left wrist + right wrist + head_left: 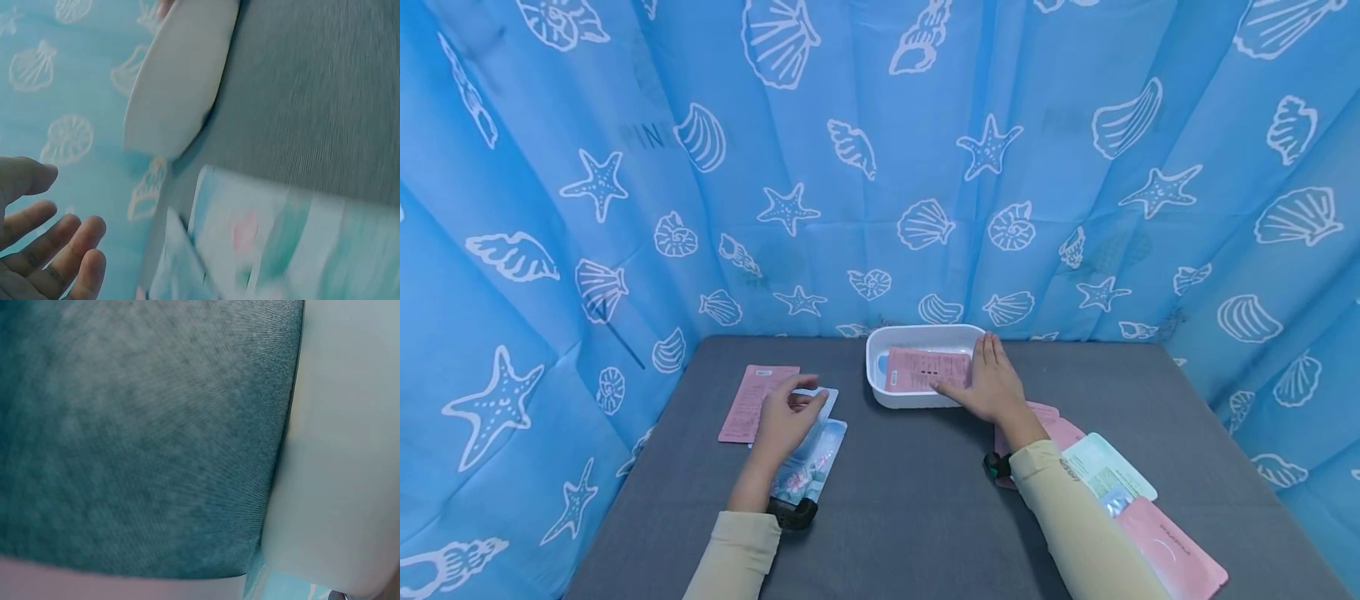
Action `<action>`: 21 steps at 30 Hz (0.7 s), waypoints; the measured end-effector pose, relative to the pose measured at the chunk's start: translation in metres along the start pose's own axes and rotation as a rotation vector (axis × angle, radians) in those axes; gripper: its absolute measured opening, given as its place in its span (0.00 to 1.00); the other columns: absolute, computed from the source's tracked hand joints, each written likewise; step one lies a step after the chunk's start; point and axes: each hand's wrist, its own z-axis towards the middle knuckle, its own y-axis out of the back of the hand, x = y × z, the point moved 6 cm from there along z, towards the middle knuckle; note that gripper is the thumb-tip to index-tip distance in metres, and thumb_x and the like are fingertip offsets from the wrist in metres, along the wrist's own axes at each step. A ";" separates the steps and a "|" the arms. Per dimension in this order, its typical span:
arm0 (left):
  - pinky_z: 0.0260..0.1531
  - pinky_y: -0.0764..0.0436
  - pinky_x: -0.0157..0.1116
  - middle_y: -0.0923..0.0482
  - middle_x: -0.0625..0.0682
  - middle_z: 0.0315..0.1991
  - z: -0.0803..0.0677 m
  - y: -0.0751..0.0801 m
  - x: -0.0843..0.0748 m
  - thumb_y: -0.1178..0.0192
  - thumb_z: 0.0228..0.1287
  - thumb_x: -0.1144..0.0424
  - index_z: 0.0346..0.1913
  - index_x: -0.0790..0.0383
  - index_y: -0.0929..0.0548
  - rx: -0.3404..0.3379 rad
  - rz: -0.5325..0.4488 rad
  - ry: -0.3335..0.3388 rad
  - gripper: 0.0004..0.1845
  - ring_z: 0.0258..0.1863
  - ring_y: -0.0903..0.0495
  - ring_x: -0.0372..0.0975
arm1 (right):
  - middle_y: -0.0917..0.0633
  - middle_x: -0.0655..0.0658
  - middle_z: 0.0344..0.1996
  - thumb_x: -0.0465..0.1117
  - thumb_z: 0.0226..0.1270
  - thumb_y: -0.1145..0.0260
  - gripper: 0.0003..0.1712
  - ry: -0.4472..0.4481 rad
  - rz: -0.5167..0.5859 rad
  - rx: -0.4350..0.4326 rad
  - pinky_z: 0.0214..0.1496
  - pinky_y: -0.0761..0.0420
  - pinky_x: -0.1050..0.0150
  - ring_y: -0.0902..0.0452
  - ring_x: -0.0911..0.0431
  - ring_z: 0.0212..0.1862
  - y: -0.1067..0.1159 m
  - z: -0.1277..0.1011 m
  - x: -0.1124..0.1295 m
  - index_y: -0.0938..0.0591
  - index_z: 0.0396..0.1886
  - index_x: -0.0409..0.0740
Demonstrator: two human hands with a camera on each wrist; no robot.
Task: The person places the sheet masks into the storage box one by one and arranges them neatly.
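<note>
My right hand [992, 387] lies over the right end of a white plastic basin [891, 400], its fingers straight along the rim and its thumb reaching in over a pink printed packet [925, 367]. That packet lies flat inside. Over on the left, my left hand [786, 421] hovers above two blue flowered packets [820, 462], fingers loosely bent and holding nothing. Those fingers [62, 256] show apart from the flowered packet [250, 231] in the left wrist view. The basin's outer wall [337, 444] fills the right side of the right wrist view.
Another pink packet [748, 408] lies left of my left hand. Beneath and beside my right forearm are more pink packets [1176, 550] and a pale green one [1108, 467]. A blue shell-patterned curtain [925, 167] hangs behind the grey table [917, 508].
</note>
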 end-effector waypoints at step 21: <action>0.65 0.22 0.58 0.20 0.68 0.64 0.018 0.095 0.057 0.36 0.76 0.62 0.66 0.70 0.20 -0.185 0.068 0.080 0.22 0.62 0.20 0.60 | 0.59 0.28 0.86 0.81 0.64 0.41 0.76 -0.003 -0.001 0.005 0.87 0.53 0.38 0.67 0.35 0.88 0.001 -0.001 0.001 0.57 0.85 0.27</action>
